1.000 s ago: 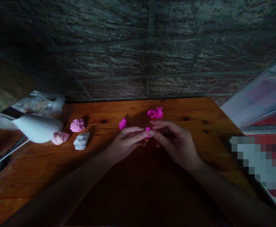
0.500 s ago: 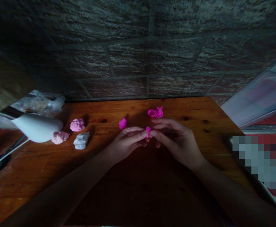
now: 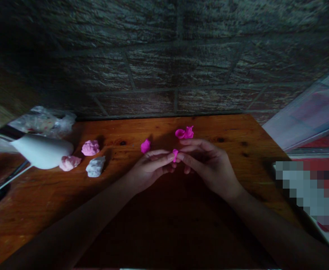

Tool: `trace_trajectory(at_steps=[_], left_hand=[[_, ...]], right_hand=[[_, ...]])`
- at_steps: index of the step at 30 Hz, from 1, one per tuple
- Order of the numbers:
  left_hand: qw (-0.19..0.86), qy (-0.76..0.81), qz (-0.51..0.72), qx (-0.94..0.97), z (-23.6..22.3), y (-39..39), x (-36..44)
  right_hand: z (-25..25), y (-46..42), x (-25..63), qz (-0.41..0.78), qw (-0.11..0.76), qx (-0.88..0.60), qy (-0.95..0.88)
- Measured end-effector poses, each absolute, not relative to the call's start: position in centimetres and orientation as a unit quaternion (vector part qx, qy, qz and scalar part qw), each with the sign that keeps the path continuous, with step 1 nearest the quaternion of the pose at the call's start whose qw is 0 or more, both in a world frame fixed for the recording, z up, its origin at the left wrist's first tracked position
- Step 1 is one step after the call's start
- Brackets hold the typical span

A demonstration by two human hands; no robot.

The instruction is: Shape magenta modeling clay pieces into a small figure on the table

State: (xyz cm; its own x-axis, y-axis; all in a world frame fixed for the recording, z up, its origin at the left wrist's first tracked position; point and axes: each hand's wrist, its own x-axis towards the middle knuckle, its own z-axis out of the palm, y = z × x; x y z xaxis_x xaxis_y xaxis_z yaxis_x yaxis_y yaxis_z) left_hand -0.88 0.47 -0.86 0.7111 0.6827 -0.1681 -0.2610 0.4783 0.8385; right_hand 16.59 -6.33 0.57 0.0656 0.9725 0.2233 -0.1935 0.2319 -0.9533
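A small piece of bright pink modelling clay (image 3: 175, 154) is pinched between my two hands above the wooden table. My left hand (image 3: 155, 164) grips it from the left with thumb and fingers. From the right, the thumb and fingers of my right hand (image 3: 209, 163) press on the same piece. Just beyond my left hand lies a loose pink clay lump (image 3: 145, 146). Behind my right hand stand a small pink clay cup (image 3: 179, 134) and, touching it, a pink clay figure (image 3: 189, 132) with thin points on top.
To the left on the table (image 3: 119, 129) lie a light pink lump (image 3: 90, 147), a paler pink lump (image 3: 69, 163) and a white lump (image 3: 95, 166). A white lamp-like object (image 3: 44, 151), a cable and a crumpled plastic bag (image 3: 44, 122) are farther left. A brick-patterned wall (image 3: 153, 71) rises behind.
The pink piece has turned slightly between my fingertips and now looks narrower. Both hands stay nearly in place, and the whole view has shifted a little.
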Motion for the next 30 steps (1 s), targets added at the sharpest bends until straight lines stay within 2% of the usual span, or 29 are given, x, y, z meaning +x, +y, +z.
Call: trace_trajectory(at_steps=[26, 30], left_hand=[[0.814, 0.263, 0.305, 0.419, -0.58, 0.33, -0.69], [0.805, 0.269, 0.322, 0.419, -0.71, 0.28, -0.7]], right_hand=[[0.65, -6.15, 16.66, 0.492, 0.605, -0.408, -0.475], [0.71, -6.26, 16.79, 0.5, 0.576, -0.435, -0.478]])
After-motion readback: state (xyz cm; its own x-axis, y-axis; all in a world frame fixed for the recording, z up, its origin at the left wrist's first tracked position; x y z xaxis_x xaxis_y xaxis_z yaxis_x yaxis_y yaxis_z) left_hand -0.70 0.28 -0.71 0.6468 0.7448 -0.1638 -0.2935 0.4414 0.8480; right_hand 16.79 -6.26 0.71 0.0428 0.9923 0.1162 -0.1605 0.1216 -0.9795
